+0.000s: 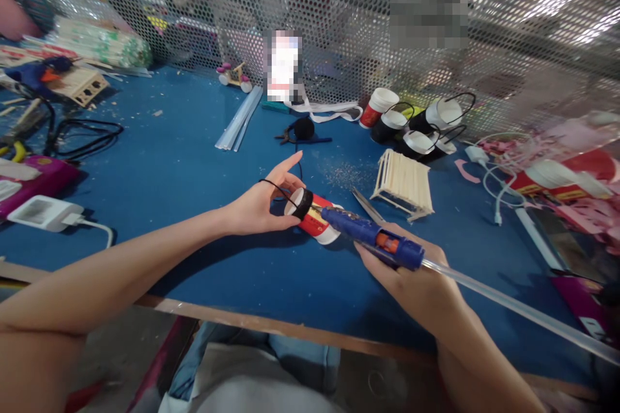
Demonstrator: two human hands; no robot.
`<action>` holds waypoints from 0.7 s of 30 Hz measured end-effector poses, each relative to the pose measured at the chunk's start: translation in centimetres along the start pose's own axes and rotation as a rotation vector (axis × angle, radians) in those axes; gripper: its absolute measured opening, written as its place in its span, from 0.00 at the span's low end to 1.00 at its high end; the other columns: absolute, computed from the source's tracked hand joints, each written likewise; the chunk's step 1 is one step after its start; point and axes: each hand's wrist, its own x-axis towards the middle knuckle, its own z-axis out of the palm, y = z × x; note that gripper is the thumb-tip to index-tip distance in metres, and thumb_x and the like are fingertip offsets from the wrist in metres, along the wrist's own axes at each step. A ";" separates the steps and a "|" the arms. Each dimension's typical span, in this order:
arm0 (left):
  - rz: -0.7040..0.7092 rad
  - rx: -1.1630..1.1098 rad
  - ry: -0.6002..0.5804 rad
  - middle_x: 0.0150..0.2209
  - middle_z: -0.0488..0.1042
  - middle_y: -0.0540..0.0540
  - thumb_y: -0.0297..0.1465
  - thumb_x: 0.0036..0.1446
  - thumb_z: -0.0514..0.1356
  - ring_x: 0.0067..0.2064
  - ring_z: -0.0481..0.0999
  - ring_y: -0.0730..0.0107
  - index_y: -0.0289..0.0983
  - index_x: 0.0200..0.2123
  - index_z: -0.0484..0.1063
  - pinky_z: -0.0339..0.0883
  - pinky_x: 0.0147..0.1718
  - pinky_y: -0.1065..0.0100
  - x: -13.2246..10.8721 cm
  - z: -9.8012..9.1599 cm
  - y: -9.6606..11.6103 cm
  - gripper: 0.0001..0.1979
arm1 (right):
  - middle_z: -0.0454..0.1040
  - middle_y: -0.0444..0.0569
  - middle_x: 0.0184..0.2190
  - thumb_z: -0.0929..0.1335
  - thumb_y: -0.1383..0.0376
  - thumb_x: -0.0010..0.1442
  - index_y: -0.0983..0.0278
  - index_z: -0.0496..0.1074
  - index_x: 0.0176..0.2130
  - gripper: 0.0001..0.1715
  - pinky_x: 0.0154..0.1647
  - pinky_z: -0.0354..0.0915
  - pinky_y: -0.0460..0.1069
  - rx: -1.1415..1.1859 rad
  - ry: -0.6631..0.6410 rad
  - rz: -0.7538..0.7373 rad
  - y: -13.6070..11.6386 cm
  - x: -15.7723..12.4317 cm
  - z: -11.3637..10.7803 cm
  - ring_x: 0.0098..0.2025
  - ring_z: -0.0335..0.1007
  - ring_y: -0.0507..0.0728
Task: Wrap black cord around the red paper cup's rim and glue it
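Note:
My left hand [264,203] grips a small red paper cup [314,219] that lies on its side on the blue table [184,174]; a black band runs round its rim and a thin black wire loops over my fingers. The forefinger sticks out straight. My right hand [411,277] is wrapped round a blue glue gun [372,239], whose nozzle touches the cup near the black band. A long clear glue stick [513,306] juts out of the gun's back end toward the right.
A small stick-built frame [404,184] stands right of the cup, tweezers [365,205] beside it. Several cups with wire handles [416,122] sit at the back by the perforated metal screen [339,19]. Clear glue sticks [239,119], cables [82,135], a white adapter [43,211] and pink clutter [571,174] lie around.

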 end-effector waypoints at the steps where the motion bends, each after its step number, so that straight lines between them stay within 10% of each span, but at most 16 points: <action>1: 0.020 0.005 -0.007 0.48 0.68 0.43 0.25 0.48 0.65 0.47 0.71 0.64 0.48 0.67 0.39 0.67 0.49 0.58 0.0 0.0 -0.1 0.50 | 0.75 0.49 0.24 0.63 0.61 0.59 0.61 0.74 0.33 0.12 0.23 0.67 0.48 -0.002 0.016 0.015 -0.1 0.0 0.0 0.24 0.72 0.55; 21: 0.131 0.035 -0.065 0.52 0.66 0.42 0.23 0.47 0.65 0.53 0.70 0.59 0.48 0.67 0.38 0.63 0.57 0.52 -0.2 -0.2 -0.4 0.51 | 0.75 0.51 0.24 0.64 0.61 0.56 0.60 0.73 0.30 0.09 0.26 0.69 0.52 0.141 0.149 0.103 -0.3 1.0 1.0 0.26 0.73 0.59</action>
